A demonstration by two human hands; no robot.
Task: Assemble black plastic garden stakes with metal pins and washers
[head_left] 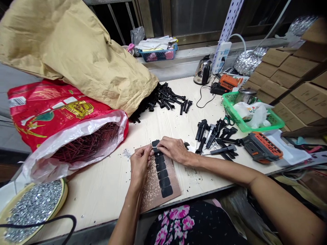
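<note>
My left hand (141, 162) is closed in a pinch at the left edge of a column of flat black pieces (162, 174), which lie on a brown board (175, 180). From the right, my right hand (175, 149) reaches over the upper pieces with its fingers bent and pressed together. A thin pale sliver shows between the two sets of fingertips, too small to name. One black piece just below them carries a small shiny ring (158, 154). Small metal washers (126, 153) are scattered left of my left hand.
At left are a red bag (51, 112) of dark thin rods, a large brown paper sack (76, 51) and a yellow bowl (65, 194) of small metal parts. Black plastic parts (219, 132), a battery pack (263, 146) and a green basket (278, 122) stand at right, before stacked cartons (300, 92).
</note>
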